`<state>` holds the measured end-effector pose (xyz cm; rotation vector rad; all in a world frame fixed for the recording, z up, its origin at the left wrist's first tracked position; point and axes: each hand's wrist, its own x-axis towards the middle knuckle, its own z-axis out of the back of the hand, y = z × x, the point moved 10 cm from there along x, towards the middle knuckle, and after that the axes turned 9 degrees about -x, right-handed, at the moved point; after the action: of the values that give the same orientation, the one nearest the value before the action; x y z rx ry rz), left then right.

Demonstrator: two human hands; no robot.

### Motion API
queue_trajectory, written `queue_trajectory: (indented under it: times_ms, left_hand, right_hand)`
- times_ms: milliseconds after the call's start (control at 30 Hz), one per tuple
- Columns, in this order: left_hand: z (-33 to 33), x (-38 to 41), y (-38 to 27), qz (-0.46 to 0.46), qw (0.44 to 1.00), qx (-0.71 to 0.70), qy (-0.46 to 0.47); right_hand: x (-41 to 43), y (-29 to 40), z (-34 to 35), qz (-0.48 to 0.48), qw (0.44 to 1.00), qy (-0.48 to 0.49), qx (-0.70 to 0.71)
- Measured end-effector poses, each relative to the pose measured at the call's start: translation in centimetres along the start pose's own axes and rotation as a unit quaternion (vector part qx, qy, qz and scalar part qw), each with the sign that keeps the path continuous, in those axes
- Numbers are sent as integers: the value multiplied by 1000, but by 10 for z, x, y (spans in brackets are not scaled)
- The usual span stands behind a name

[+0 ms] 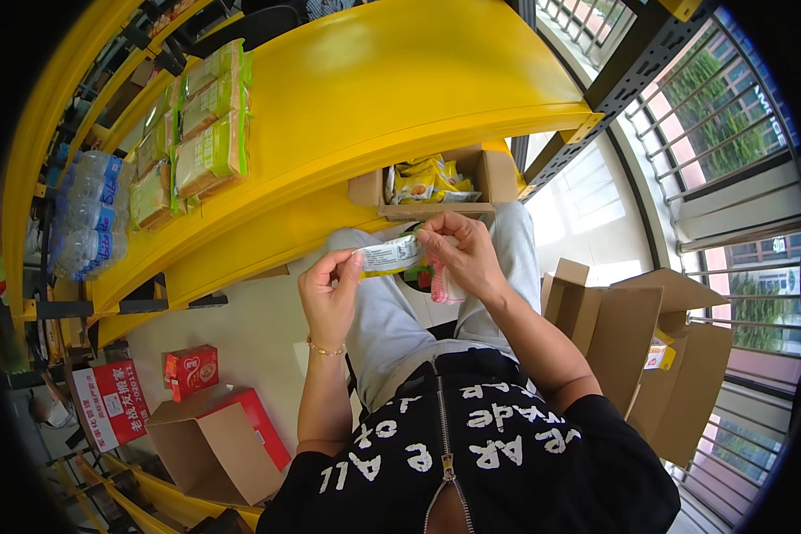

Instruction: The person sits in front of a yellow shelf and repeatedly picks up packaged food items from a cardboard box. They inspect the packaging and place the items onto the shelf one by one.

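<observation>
My left hand (330,294) pinches one end of a small silver and yellow snack packet (392,255), which bears fine print. The other end is between the thumb and fingers of my right hand (467,260). The packet is stretched level above my knees. Just under my right hand hangs a pink and white item (444,284), partly covered by the fingers; whether it is gripped cannot be told. Beyond both hands, an open cardboard box (434,212) on the lower yellow shelf holds several yellow packets (430,180).
A yellow metal shelf (400,73) spans the front, carrying several bagged bread packs (210,147) and shrink-wrapped water bottles (100,213). Open cartons (601,320) stand at the right by barred windows. On the left floor are a cardboard box (220,447) and a red carton (192,372).
</observation>
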<state>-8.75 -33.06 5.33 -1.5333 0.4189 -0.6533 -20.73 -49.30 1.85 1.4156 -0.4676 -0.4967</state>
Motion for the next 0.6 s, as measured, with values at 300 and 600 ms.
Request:
queue_trajectory:
  times_ms: [300, 600]
  left_hand:
    - [-7, 51, -25, -123, 989, 62, 55]
    - [-2, 102, -25, -95, 993, -72, 5]
  right_hand:
    - [40, 24, 1, 23, 998, 36, -53]
    - [76, 64, 4, 79, 996, 30, -11]
